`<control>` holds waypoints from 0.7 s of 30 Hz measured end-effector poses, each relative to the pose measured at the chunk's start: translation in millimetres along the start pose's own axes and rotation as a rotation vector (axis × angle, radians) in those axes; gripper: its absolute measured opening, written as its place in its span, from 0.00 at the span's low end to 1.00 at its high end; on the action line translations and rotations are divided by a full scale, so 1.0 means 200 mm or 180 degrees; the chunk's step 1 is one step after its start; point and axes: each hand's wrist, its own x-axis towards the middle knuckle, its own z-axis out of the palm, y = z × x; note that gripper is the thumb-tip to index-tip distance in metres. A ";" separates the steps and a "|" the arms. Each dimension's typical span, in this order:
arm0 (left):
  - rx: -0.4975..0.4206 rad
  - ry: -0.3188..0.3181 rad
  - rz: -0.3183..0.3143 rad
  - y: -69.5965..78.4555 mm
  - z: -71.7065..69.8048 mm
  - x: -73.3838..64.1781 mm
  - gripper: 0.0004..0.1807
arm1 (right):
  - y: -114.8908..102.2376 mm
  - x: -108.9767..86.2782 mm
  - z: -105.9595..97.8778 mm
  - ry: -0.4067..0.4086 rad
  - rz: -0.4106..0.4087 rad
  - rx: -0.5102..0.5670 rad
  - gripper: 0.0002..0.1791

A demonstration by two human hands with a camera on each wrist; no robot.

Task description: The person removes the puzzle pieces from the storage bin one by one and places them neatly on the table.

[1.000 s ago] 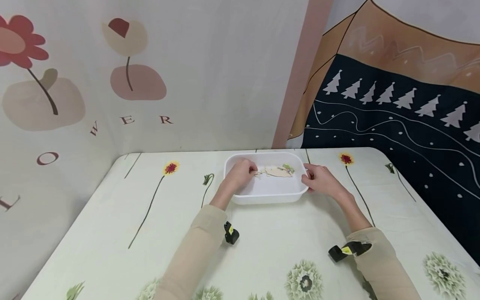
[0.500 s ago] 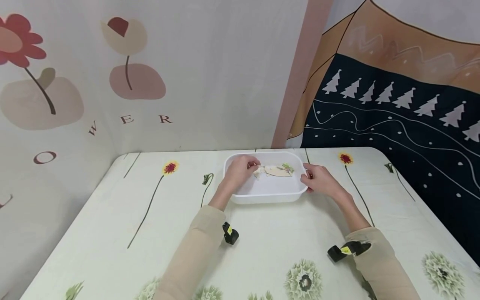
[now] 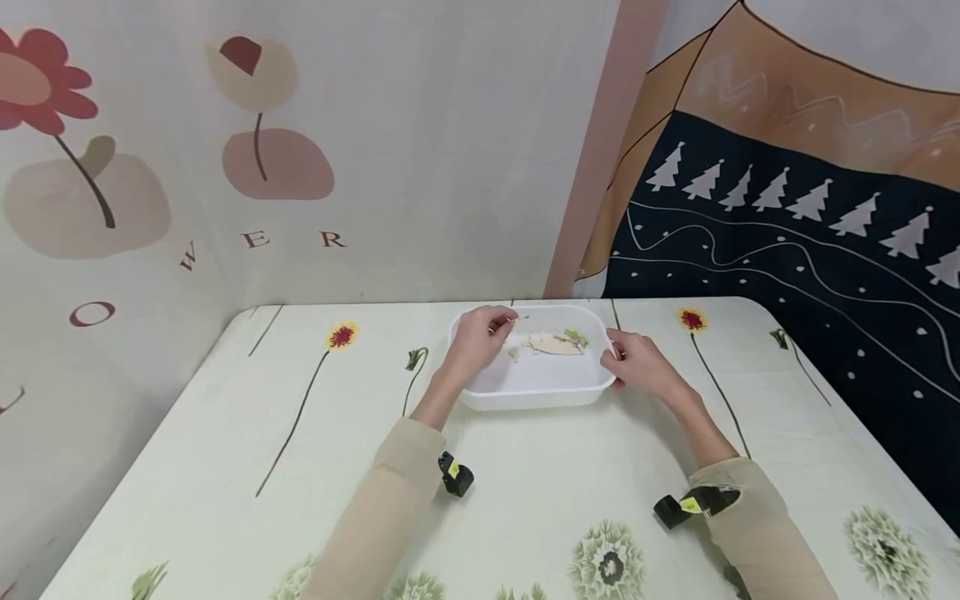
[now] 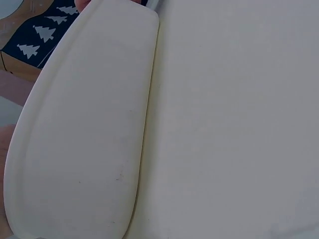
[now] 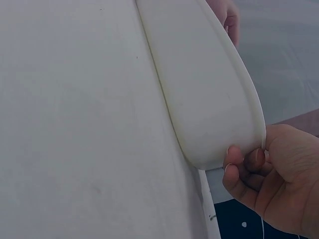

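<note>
A white plastic tray point(image 3: 536, 399) stands toward the far edge of the table. My right hand point(image 3: 641, 360) grips its right end, and the right wrist view shows fingers point(image 5: 234, 155) under the rim. Over the tray's left part, my left hand point(image 3: 476, 340) pinches a small, thin scrap point(image 3: 521, 317) between thumb and fingertips; its kind cannot be told. Below it on the tray floor lies a small pale bit point(image 3: 513, 354). Farther right lies a flat cream-coloured piece point(image 3: 551, 343) with light green bits point(image 3: 576, 337) at its end. The left wrist view shows mostly the tray's outer wall point(image 4: 84, 124).
A pale cloth point(image 3: 540, 475) printed with flowers covers the table. Behind it hang a light curtain point(image 3: 420, 167) and a dark blue cloth point(image 3: 750, 250) with white trees. Black wrist cameras sit at the left cuff point(image 3: 455, 475) and right cuff point(image 3: 693, 504).
My left hand has risen a little toward the tray's far side with the thin scrap, and a small pale bit now shows below it. My right hand stays at the tray's right end.
</note>
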 end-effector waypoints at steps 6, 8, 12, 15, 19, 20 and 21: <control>-0.0368 0.0093 -0.0054 0.01 -0.02 -0.02 0.09 | -0.01 0.00 0.00 0.0008 -0.0001 -0.0014 0.31; -0.0476 0.0148 -0.0064 0.01 -0.03 -0.03 0.08 | -0.01 0.00 0.00 0.0011 0.0013 -0.0009 0.31; -0.0606 0.0250 -0.0114 0.01 -0.06 -0.05 0.05 | 0.00 0.00 0.00 0.0034 -0.0022 0.0002 0.31; -0.0669 0.0338 -0.0181 0.02 -0.09 -0.08 0.04 | 0.00 0.00 0.00 0.0052 -0.0084 0.0005 0.29; -0.0709 0.0476 -0.0245 0.01 -0.13 -0.11 0.05 | 0.00 0.00 0.01 0.0047 -0.0108 0.0012 0.28; -0.0691 0.0511 -0.0257 0.01 -0.14 -0.11 0.06 | 0.00 0.00 0.01 0.0040 -0.0097 0.0010 0.29; -0.0678 0.0546 -0.0271 0.00 -0.15 -0.12 0.06 | 0.00 0.00 0.01 0.0035 -0.0093 0.0010 0.29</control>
